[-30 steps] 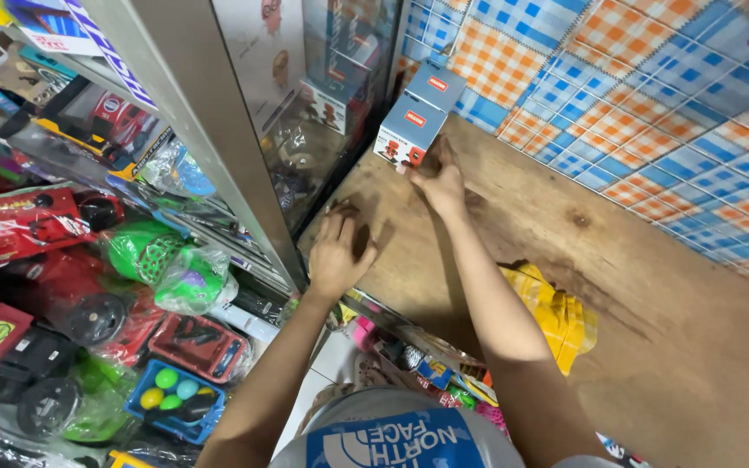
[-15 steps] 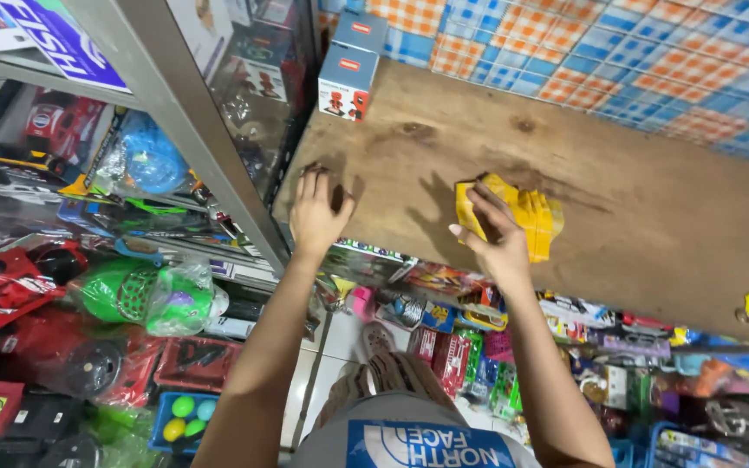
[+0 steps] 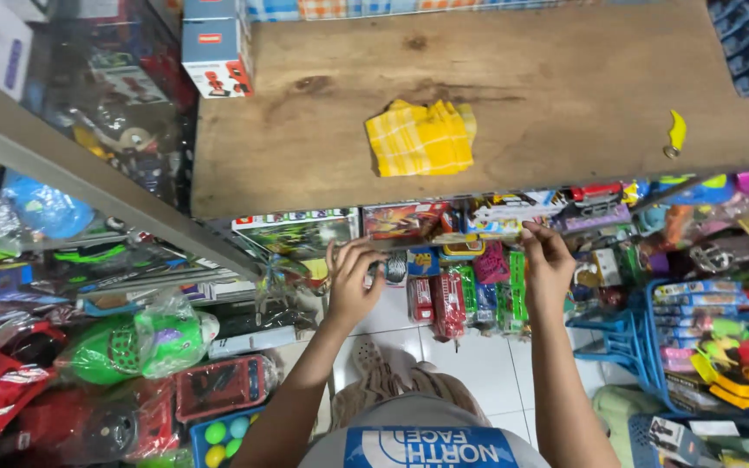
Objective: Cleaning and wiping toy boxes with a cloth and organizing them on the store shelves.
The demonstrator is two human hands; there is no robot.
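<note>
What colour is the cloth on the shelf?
The cloth is yellow with a check pattern, seen in the head view.

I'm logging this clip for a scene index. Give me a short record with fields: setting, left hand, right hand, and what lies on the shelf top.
setting: toy shop, wooden shelf above hanging toy packs
left hand: at the shelf's front edge, fingers curled, grip unclear
right hand: at the same edge, fingertips on the packs
on shelf: folded yellow cloth, small box, yellow toy
</note>
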